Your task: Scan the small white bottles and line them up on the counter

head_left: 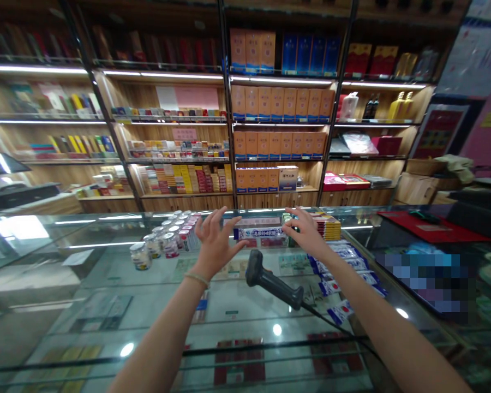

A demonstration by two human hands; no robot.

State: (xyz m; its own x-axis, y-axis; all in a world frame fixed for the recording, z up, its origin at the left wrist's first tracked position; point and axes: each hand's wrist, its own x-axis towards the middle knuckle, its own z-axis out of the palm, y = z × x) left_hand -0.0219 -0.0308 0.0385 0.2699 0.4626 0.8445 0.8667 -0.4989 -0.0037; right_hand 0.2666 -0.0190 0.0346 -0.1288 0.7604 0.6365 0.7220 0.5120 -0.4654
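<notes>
A long blue-and-white packet [259,233] lies crosswise on the glass counter [159,295], between my two hands. My left hand [217,240] is open by its left end, thumb and fingers spread apart. At the other end, my right hand [309,232] is open too, its thumb and fingertips close to the packet's tip; whether they touch it I cannot tell. Nearer to me, a dark barcode scanner [274,281] rests on the glass with its cable running right. Under my right forearm several more blue-and-white packets [335,284] lie in a row.
Several lidded jars [141,255] stand left of my left hand. Behind my right hand is a stack of yellow-and-red boxes [329,226]. A red mat [429,226] lies at the right. Lit shelves of boxes [278,103] line the back wall.
</notes>
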